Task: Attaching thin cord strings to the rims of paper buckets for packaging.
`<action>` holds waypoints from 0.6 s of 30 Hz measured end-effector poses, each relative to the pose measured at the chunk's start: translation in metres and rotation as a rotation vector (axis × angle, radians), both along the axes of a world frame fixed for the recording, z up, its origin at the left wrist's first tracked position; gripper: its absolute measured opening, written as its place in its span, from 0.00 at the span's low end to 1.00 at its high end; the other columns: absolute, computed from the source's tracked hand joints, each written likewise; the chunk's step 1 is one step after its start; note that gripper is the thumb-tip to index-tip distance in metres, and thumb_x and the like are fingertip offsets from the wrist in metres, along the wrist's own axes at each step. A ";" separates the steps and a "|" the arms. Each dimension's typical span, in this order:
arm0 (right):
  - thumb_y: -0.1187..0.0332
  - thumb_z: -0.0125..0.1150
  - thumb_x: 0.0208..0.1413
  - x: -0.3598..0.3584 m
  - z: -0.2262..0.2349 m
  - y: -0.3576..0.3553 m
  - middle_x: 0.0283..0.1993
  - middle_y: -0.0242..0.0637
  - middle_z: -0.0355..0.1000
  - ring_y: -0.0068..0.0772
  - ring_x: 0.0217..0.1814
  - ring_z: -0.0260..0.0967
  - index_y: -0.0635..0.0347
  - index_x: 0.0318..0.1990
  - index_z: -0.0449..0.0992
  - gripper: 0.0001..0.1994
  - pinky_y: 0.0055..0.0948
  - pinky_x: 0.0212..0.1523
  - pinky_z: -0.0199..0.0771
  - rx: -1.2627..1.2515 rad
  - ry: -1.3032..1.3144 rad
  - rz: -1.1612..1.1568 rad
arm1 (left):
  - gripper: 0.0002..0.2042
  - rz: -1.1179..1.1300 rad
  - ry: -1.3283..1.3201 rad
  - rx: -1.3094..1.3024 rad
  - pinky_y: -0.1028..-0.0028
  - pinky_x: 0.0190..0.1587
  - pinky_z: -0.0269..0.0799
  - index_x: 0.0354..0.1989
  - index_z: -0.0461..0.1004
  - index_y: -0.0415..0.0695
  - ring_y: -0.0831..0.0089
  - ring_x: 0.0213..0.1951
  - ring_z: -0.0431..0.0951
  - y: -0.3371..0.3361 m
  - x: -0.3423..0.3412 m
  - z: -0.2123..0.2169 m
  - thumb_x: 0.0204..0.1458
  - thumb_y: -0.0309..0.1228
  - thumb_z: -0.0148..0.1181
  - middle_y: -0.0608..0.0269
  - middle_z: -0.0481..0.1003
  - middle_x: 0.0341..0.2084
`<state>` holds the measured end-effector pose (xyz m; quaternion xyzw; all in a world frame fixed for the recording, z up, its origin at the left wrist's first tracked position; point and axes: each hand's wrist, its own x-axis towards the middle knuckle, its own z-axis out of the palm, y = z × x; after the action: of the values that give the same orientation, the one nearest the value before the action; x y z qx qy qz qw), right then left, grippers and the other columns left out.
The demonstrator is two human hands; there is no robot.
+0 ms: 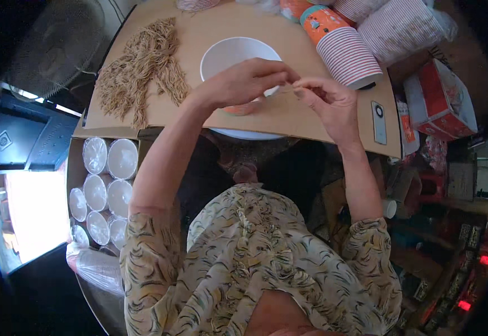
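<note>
Above the cardboard-topped table, my left hand (244,83) reaches across with its fingers bent and pressed together. My right hand (332,106) meets it from the other side, thumb and forefinger in a pinch. Their fingertips nearly touch; whatever is between them is too small to make out. Behind and below my left hand stands a white round bowl (234,49), partly covered by the hand. An orange cup-like thing (239,108) shows under my left wrist, mostly hidden. To the left lies a loose heap of tan twine strands (143,67).
Stacked striped paper cups (349,56) lie at the back right, beside more bagged stacks (403,28). A phone (379,122) rests near the table's right edge. Red-and-white box (442,101) stands beyond it. Wrapped cup stacks (95,193) fill a carton at left, below a fan (51,47).
</note>
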<state>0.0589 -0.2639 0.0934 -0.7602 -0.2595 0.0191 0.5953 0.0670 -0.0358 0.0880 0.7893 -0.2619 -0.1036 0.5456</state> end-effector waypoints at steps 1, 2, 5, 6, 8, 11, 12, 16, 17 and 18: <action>0.77 0.65 0.58 0.001 0.002 0.001 0.33 0.24 0.76 0.11 0.31 0.66 0.63 0.42 0.82 0.06 0.14 0.31 0.67 0.039 0.014 0.018 | 0.19 -0.029 0.108 -0.059 0.77 0.39 0.75 0.58 0.73 0.44 0.79 0.35 0.74 -0.004 0.002 0.000 0.67 0.41 0.49 0.67 0.76 0.38; 0.77 0.65 0.58 0.001 0.005 0.000 0.33 0.24 0.76 0.11 0.31 0.66 0.63 0.42 0.82 0.06 0.14 0.31 0.67 0.040 0.011 0.026 | 0.19 -0.060 0.216 -0.117 0.78 0.39 0.74 0.58 0.73 0.41 0.79 0.35 0.74 -0.007 0.003 0.000 0.68 0.41 0.49 0.66 0.77 0.37; 0.77 0.64 0.58 0.002 0.009 -0.004 0.34 0.27 0.77 0.12 0.32 0.70 0.63 0.42 0.82 0.06 0.15 0.34 0.70 0.057 0.070 0.097 | 0.19 -0.170 0.377 -0.208 0.78 0.40 0.75 0.52 0.74 0.38 0.79 0.36 0.75 -0.012 0.006 -0.005 0.69 0.42 0.47 0.64 0.77 0.35; 0.77 0.64 0.58 0.002 0.009 -0.005 0.35 0.29 0.78 0.13 0.33 0.71 0.64 0.42 0.82 0.06 0.16 0.35 0.72 0.062 0.043 0.090 | 0.18 -0.205 0.458 -0.261 0.78 0.41 0.75 0.49 0.74 0.39 0.80 0.35 0.76 -0.014 0.006 -0.009 0.69 0.42 0.47 0.65 0.77 0.35; 0.78 0.63 0.59 0.002 0.008 -0.008 0.35 0.30 0.78 0.15 0.34 0.72 0.65 0.42 0.81 0.06 0.16 0.36 0.73 0.070 0.017 0.076 | 0.16 -0.218 0.485 -0.328 0.79 0.40 0.74 0.46 0.74 0.40 0.81 0.35 0.75 -0.013 0.004 -0.012 0.69 0.41 0.47 0.67 0.77 0.33; 0.77 0.62 0.60 0.001 0.007 -0.015 0.34 0.30 0.77 0.16 0.34 0.73 0.67 0.42 0.80 0.05 0.17 0.38 0.74 0.075 0.067 0.027 | 0.15 -0.215 0.470 -0.401 0.80 0.39 0.73 0.41 0.74 0.42 0.83 0.34 0.75 -0.018 -0.003 -0.012 0.69 0.41 0.48 0.69 0.75 0.31; 0.75 0.61 0.61 0.004 0.004 -0.018 0.33 0.30 0.77 0.16 0.34 0.73 0.68 0.42 0.79 0.06 0.17 0.37 0.74 0.073 0.072 0.023 | 0.15 -0.198 0.426 -0.407 0.81 0.39 0.72 0.39 0.73 0.42 0.83 0.33 0.74 -0.020 -0.005 -0.012 0.69 0.41 0.48 0.70 0.75 0.30; 0.70 0.58 0.64 0.001 0.008 -0.021 0.32 0.31 0.77 0.16 0.34 0.73 0.67 0.43 0.78 0.09 0.17 0.36 0.72 0.027 0.192 0.042 | 0.14 -0.138 0.377 -0.404 0.83 0.37 0.70 0.39 0.73 0.42 0.83 0.32 0.73 -0.019 -0.011 -0.014 0.68 0.40 0.50 0.70 0.75 0.29; 0.70 0.58 0.64 0.002 0.011 -0.023 0.32 0.31 0.77 0.16 0.34 0.73 0.67 0.43 0.78 0.09 0.17 0.36 0.72 0.029 0.192 0.039 | 0.14 -0.138 0.390 -0.399 0.83 0.37 0.69 0.39 0.73 0.42 0.83 0.32 0.73 -0.019 -0.012 -0.012 0.68 0.40 0.50 0.70 0.74 0.29; 0.69 0.57 0.65 0.004 0.014 -0.025 0.32 0.32 0.77 0.16 0.35 0.73 0.67 0.44 0.78 0.10 0.17 0.34 0.71 0.023 0.290 0.063 | 0.14 -0.138 0.403 -0.395 0.83 0.37 0.68 0.39 0.73 0.42 0.83 0.31 0.72 -0.019 -0.013 -0.012 0.68 0.40 0.51 0.70 0.74 0.29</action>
<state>0.0633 -0.2889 0.1070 -0.7340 -0.1948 0.1441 0.6344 0.0545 -0.0544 0.0765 0.6117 -0.2165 -0.2421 0.7213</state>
